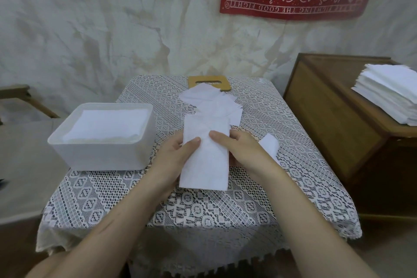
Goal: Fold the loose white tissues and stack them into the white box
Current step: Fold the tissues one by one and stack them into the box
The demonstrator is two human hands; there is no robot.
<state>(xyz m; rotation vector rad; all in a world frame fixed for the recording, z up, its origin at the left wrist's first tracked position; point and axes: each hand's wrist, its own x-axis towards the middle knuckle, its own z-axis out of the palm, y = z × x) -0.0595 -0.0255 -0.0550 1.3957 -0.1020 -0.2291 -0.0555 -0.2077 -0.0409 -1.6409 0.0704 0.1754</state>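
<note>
white box (97, 156) at left on the lace table (225, 210), filled with a flat tissue stack near the rim. left hand (173, 158) and right hand (243, 149) both pinch the folded tissue (205, 165) mid-table, thumbs on top, fingers curled under its side edges. loose tissues (212, 101) lie just behind it

1. The box (97, 156) sits left on the counter (203, 210), folded tissues (108, 124) in it.
2. The loose tissues (212, 101) lie mid-counter, overlapping a board (196, 80) behind.
3. Right of the counter stands a cabinet (327, 124), a tissue stack (390, 95) on top.
</note>
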